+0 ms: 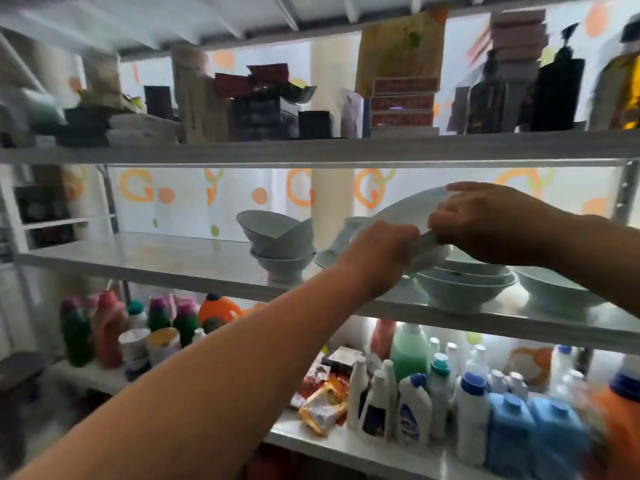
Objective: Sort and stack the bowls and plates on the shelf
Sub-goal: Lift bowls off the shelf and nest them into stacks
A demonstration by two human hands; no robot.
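Observation:
On the middle shelf (156, 258) both my hands hold a pale plate (405, 213), tilted up on edge above a stack of wide pale bowls (460, 289). My left hand (377, 251) grips the plate's lower rim. My right hand (485, 220) pinches its upper right rim. Behind my left hand lean other white dishes (334, 245), partly hidden. To the left stands a pile of small pale bowls (280, 240), the upper ones tipped. A shallow pale dish (550, 289) lies at the right, under my right forearm.
The top shelf (346, 147) carries boxes and dark bottles. Below, the lower shelf (346, 445) is crowded with detergent bottles (415, 403) and packets. A metal upright (627, 195) stands at the right. The left half of the middle shelf shows bare surface.

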